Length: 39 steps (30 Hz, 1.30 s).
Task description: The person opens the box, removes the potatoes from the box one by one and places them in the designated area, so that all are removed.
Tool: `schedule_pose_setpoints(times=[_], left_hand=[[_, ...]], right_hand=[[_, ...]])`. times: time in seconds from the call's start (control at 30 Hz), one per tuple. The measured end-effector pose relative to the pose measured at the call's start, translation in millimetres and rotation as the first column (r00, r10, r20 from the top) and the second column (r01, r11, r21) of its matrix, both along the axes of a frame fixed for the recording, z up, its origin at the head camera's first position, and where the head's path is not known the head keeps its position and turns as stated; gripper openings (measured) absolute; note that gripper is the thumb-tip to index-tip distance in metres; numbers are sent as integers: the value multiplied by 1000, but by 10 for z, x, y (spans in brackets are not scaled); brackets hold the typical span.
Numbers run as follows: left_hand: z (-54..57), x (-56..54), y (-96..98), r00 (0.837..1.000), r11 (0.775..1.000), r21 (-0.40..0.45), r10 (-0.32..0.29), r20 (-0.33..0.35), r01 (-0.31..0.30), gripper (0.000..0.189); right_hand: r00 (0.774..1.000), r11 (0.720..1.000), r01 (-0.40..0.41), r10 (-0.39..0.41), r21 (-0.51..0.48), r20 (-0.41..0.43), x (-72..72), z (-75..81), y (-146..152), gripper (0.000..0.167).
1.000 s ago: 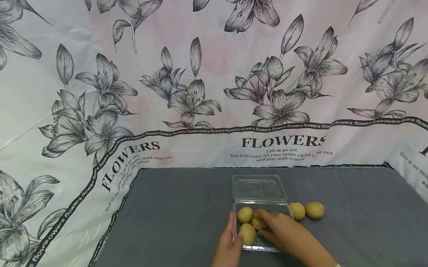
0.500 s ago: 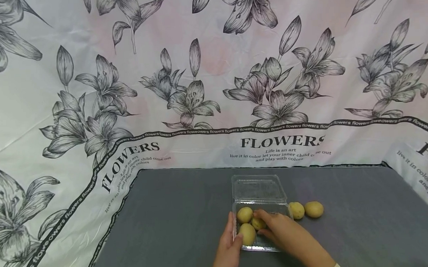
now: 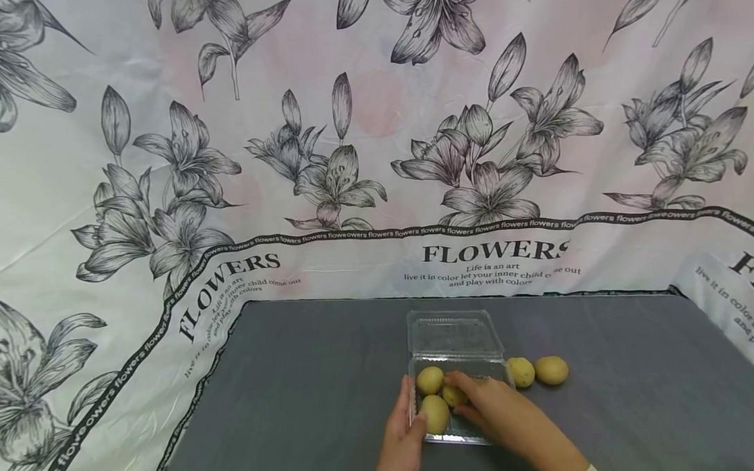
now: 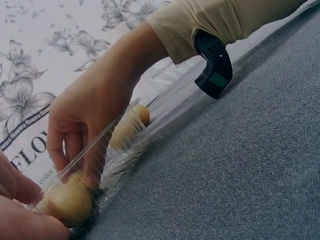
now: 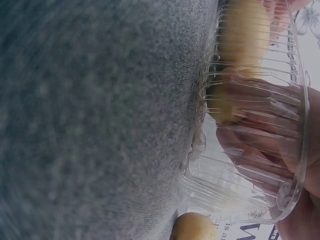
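Observation:
A clear plastic clamshell container (image 3: 453, 333) lies on the table with its lid folded back. My left hand (image 3: 401, 429) grips its left wall, with the thumb over the rim beside a potato (image 3: 434, 414). Another potato (image 3: 430, 380) sits behind that one inside the box. My right hand (image 3: 501, 410) reaches in over the right side and pinches a third potato (image 3: 454, 396), partly hidden by the fingers. Through the ribbed wall (image 5: 250, 175) in the right wrist view, the right fingers show down inside the container.
Two more potatoes, one (image 3: 521, 372) close to the container's right wall and one (image 3: 551, 370) farther right, lie on the grey cloth-covered table (image 3: 307, 390). A flower-printed curtain (image 3: 353, 264) hangs behind and along the sides. The right wrist wears a dark device (image 4: 215, 62).
Both hands, the container and the potatoes keep their places. Only the head view has shifted very slightly.

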<state>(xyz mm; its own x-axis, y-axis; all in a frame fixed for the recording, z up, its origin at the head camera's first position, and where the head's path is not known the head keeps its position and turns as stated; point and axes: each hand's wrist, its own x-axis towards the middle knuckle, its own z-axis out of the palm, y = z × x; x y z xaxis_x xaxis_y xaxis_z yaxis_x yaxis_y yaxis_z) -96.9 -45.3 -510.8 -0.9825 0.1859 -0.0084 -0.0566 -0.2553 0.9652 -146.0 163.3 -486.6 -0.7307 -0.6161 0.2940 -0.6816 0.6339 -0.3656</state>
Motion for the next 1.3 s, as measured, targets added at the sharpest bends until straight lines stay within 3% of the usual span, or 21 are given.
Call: schedule_pose_setpoints(times=[0.57, 0.87, 1.3], left_hand=[[-4, -11, 18, 999, 999, 41, -2, -34, 4, 73], [3, -7, 17, 1000, 1000, 10, 0, -6, 0, 72], [-21, -19, 11, 999, 1000, -12, 22, -24, -22, 72]], right_hand=[[999, 1000, -14, 14, 27, -30, -18, 42, 16, 42], [999, 999, -29, 29, 26, -20, -21, 76, 55, 42], [997, 998, -52, 51, -23, -51, -1, 153, 106, 46]])
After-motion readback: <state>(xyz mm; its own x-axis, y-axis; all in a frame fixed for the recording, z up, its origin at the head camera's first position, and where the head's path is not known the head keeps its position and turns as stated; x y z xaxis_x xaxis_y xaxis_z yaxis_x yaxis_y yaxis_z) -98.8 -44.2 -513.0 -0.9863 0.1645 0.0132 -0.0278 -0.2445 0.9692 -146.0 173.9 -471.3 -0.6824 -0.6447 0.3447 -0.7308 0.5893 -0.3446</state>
